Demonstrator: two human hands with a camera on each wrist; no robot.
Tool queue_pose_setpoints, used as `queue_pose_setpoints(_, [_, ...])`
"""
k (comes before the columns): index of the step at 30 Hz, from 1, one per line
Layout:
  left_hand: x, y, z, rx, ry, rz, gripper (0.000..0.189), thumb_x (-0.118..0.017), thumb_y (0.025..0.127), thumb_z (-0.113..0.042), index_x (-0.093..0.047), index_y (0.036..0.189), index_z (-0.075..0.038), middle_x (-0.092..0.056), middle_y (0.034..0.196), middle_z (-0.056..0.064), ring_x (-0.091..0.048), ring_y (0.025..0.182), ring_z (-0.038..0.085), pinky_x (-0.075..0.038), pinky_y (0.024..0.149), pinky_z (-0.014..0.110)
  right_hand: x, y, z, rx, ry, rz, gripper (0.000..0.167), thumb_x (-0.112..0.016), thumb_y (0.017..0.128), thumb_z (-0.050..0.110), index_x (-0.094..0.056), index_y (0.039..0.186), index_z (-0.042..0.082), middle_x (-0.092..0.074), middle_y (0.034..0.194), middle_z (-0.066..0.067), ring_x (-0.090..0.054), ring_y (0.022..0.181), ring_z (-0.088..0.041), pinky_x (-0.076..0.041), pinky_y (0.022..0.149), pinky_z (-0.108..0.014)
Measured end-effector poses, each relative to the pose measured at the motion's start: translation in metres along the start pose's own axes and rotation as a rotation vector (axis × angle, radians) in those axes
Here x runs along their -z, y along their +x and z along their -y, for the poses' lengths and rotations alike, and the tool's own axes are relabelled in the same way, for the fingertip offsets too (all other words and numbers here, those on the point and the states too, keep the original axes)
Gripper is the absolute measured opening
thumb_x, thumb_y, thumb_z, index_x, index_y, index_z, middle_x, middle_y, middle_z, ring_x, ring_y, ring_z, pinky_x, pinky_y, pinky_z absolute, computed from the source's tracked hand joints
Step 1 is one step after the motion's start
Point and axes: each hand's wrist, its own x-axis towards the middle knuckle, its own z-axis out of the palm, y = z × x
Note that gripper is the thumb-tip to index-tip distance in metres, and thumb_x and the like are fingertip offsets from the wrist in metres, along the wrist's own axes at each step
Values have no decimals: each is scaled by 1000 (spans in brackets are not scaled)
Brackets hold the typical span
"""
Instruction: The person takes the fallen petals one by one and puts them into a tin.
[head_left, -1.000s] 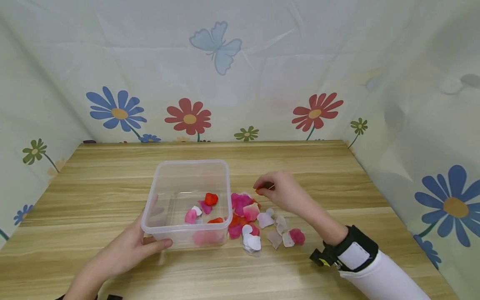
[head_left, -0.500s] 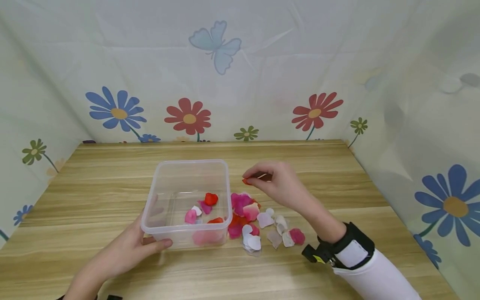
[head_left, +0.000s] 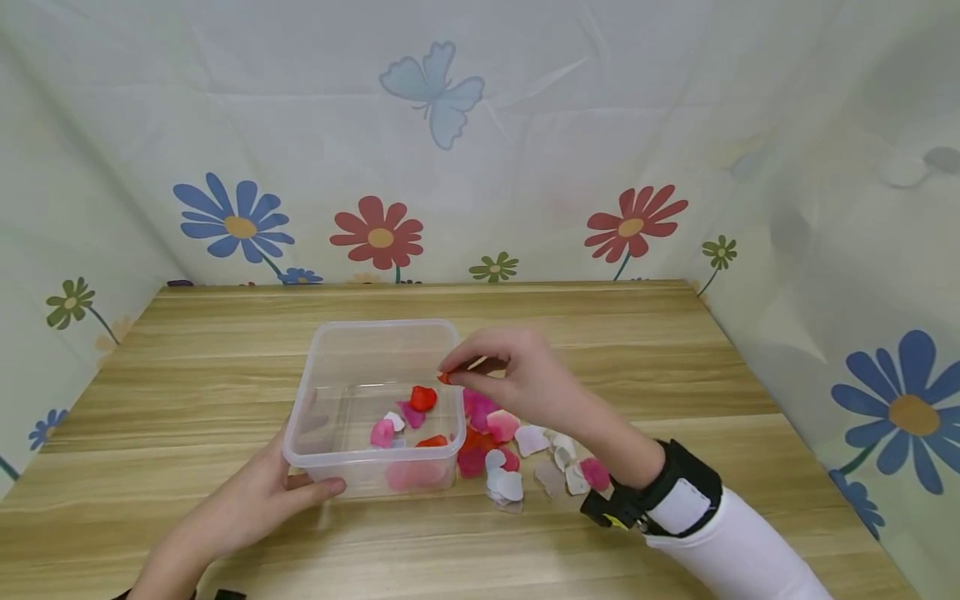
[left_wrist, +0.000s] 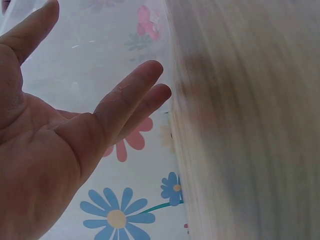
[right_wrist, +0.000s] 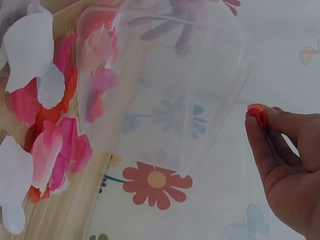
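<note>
A clear plastic box stands on the table, with several red, pink, purple and white petals inside. My left hand rests against its near left corner, the thumb along the front wall and the other fingers at the left side. In the left wrist view the fingers lie fairly straight and spread against the box wall. My right hand pinches a red petal between thumb and fingertips, right at the box's right rim in the head view.
Just right of the box, a loose pile of pink, red and white petals lies on the wooden table. Several pale petals and a pink one lie farther right. A flower-printed cloth hangs behind and along both sides.
My right hand has moved left with the red petal, from over the loose petals to the box's right rim. The left hand and the box have stayed in place.
</note>
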Motion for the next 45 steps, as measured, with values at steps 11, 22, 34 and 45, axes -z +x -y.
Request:
queue_pose_setpoints(11, [0,0,2,-6,10,-3,111,-83,89,-25,-3,166,-31,-30,160,17,-43,134,47,-53,93,58,-15,8,2,44,-6,122,23,-80,87,-3,-76,110,0,-75,105,-7,-69,95,-9,-59,83,-26])
queue_pose_setpoints(22, [0,0,1,4,27,-4,111,-83,89,-26,-2,166,-33,-30,160,18,-43,134,47,-52,94,60,-17,7,1,30,-39,125,27,-80,87,-2,-75,114,2,-75,109,-6,-71,101,-13,-58,88,-28])
queue_pose_setpoints(34, [0,-1,2,-3,43,-10,112,-83,90,-28,-1,165,-34,-32,159,20,-42,136,48,-53,93,58,-13,-1,-16,-101,-86,-152,25,-75,92,-2,-67,116,1,-70,103,-5,-67,91,-16,-60,80,-34])
queue_pose_setpoints(45, [0,-1,2,-11,43,-9,112,-83,90,-27,0,165,-37,-32,159,21,-43,135,48,-55,92,56,-13,-20,-40,-417,-199,36,24,-78,91,5,-67,112,2,-66,98,-3,-63,90,-17,-58,79,-28])
